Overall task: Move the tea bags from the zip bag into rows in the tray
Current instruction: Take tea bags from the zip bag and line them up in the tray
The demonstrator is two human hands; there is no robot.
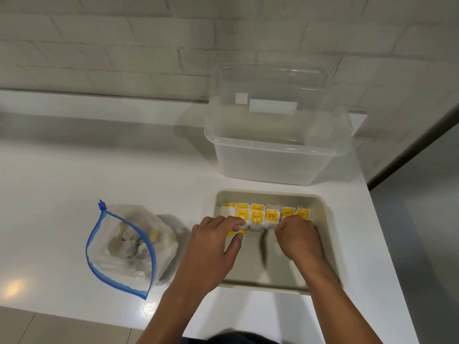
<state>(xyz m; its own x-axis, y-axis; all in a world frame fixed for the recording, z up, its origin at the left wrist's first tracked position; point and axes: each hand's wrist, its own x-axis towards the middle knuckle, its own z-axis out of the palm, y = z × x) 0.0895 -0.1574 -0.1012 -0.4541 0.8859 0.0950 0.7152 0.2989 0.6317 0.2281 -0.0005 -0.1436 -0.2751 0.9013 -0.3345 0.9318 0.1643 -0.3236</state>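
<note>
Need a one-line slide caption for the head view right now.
Both hands press tea bags into rows in the tray; open zip bag alongside.

Two bare forearms enter from bottom edge, no sleeves visible up to frame limit. Left hand and right hand both bare: no gloves, rings, watch or bands seen. Nails short, plain. Strip of dark garment shows at bottom centre between arms; fabric detail too dim to tell.
</note>
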